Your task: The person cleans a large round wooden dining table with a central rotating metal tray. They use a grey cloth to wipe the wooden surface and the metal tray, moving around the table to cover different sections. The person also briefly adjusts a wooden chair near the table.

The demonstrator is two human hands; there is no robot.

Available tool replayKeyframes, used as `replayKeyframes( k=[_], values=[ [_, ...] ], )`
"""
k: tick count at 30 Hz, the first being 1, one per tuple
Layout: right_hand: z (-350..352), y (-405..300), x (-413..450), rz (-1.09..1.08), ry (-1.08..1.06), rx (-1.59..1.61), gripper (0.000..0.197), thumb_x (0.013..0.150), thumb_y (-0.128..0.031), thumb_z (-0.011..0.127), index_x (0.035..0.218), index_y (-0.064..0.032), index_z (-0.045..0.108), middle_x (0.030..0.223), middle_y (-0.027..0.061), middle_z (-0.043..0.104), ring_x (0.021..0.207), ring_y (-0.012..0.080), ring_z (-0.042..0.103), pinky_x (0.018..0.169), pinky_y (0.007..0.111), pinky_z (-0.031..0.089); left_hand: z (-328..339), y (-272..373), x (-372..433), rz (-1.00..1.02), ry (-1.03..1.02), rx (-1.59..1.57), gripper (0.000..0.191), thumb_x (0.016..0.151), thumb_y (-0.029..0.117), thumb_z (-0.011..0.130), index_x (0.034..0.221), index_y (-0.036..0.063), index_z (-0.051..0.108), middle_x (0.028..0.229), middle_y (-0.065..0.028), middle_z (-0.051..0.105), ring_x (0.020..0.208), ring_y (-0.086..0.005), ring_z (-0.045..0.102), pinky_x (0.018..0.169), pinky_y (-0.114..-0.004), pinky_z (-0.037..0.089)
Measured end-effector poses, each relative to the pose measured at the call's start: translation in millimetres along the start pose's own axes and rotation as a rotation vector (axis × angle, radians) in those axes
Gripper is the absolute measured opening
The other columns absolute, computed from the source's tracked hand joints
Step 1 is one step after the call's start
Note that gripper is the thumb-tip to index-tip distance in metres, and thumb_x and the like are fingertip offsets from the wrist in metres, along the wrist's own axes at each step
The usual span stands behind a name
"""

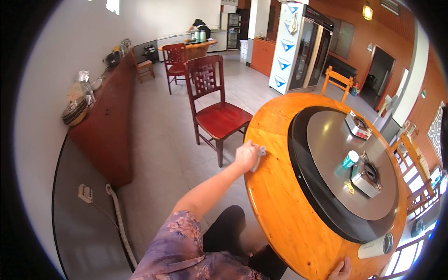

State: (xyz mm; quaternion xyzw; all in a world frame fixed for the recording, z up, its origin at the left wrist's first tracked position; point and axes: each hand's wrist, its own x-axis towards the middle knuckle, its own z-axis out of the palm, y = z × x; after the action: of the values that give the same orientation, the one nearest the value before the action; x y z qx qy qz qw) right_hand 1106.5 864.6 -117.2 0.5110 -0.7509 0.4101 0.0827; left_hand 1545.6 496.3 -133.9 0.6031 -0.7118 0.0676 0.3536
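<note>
My left hand [247, 156] is closed around a crumpled pale cloth or tissue [259, 159] at the left edge of the round wooden table [280, 196]. Down at the near edge, my right hand [341, 270] lies on the wood, partly cut off by the picture's rim, and nothing shows in it. A white tumbler [376, 246] lies or stands just right of that hand. On the table's dark turntable [325, 168] are two portable gas stoves [366, 179], a green and white canister [350, 159] and a small yellow piece [349, 187].
A red wooden chair [222, 119] stands close to the table's left side. Wooden chairs [338, 84] stand beyond and right. A long red cabinet [105, 126] runs along the left wall, and a tall display refrigerator [301, 49] stands behind. A person [201, 28] bends over near the far table [196, 45].
</note>
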Motion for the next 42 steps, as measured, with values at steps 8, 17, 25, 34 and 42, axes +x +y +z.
replayKeyframes(
  k=[8, 17, 25, 34, 42],
  values=[
    [4.9, 24.3, -2.7, 0.001, 0.032, 0.021, 0.03, 0.094, -0.015, 0.06, 0.11, 0.0098, 0.064, 0.11, 0.0228, 0.066, 0.103, 0.0324, 0.063, 0.093, 0.038, 0.049, 23.2, -28.5, 54.5, -0.161, 0.057, 0.109, 0.015, 0.084, 0.015, 0.058, 0.091, 0.0109, 0.07, 0.093, -0.0147, 0.059, 0.087, -0.031, 0.064, 0.074, -0.042, 0.052],
    [4.8, 23.5, -7.3, 0.077, 0.067, 0.084, 0.029, 0.094, -0.015, 0.061, 0.109, 0.0094, 0.065, 0.107, 0.0211, 0.068, 0.101, 0.0296, 0.064, 0.092, 0.037, 0.05, 33.1, -31.1, 73.4, -0.369, 0.001, 0.101, 0.021, 0.089, 0.022, 0.057, 0.103, 0.0132, 0.07, 0.104, -0.0121, 0.058, 0.095, -0.0308, 0.062, 0.076, -0.042, 0.054],
    [6.1, 16.1, -5.6, 0.081, 0.09, 0.056, 0.03, 0.093, -0.019, 0.061, 0.109, 0.0057, 0.067, 0.107, 0.0213, 0.068, 0.099, 0.0326, 0.064, 0.089, 0.038, 0.049, 29.9, -33.5, 63.7, -0.447, -0.206, -0.035, 0.024, 0.094, 0.02, 0.044, 0.106, 0.0077, 0.061, 0.098, -0.0196, 0.068, 0.094, -0.0374, 0.066, 0.081, -0.047, 0.052],
    [3.5, 1.7, -0.9, 0.033, 0.08, 0.024, 0.028, 0.092, -0.018, 0.061, 0.107, 0.0039, 0.068, 0.107, 0.0234, 0.066, 0.1, 0.0367, 0.062, 0.091, 0.042, 0.048, -7.3, -12.7, -25.5, -0.2, -0.123, -0.145, 0.036, 0.086, 0.008, 0.052, 0.12, 0.0109, 0.062, 0.113, -0.0241, 0.061, 0.092, -0.0417, 0.064, 0.081, -0.049, 0.052],
    [1.4, 0.6, -1.9, 0.084, 0.064, 0.019, 0.031, 0.091, -0.021, 0.061, 0.11, 0.0028, 0.067, 0.109, 0.023, 0.065, 0.103, 0.0374, 0.059, 0.093, 0.043, 0.047, -57.9, 60.8, -124.6, -0.039, -0.139, -0.348, 0.047, 0.078, -0.002, 0.058, 0.124, 0.0104, 0.062, 0.143, -0.0307, 0.038, 0.13, -0.0522, 0.036, 0.107, -0.047, 0.038]
  ],
)
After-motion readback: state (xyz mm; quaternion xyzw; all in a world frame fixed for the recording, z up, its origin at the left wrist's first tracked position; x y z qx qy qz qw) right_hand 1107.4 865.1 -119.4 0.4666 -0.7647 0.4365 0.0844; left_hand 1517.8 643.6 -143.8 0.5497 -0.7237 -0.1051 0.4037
